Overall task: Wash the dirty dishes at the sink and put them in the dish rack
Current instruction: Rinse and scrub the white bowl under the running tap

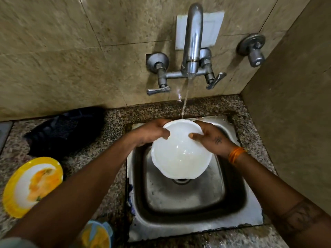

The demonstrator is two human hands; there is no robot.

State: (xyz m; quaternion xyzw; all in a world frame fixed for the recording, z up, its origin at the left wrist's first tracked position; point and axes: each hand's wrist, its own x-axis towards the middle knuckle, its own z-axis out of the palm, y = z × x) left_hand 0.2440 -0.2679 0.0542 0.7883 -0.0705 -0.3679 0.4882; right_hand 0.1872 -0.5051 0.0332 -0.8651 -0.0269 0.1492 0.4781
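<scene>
A white bowl (180,151) is held tilted over the steel sink (197,199), its inside facing me. My left hand (150,133) grips its upper left rim, thumb inside. My right hand (211,138) grips the upper right rim, thumb inside too. Water runs from the tap (192,38) in a thin stream onto the bowl's far rim. A yellow-rimmed plate (30,185) smeared with orange food lies on the counter at the left. A blue-rimmed dish (96,235) with orange residue sits at the bottom edge, partly hidden by my left forearm.
A dark cloth or bag (66,133) lies on the granite counter (114,158) left of the sink. Two lever handles (158,90) (215,80) flank the spout, and a separate valve (254,51) sticks out at the right. Tiled walls close in behind and to the right.
</scene>
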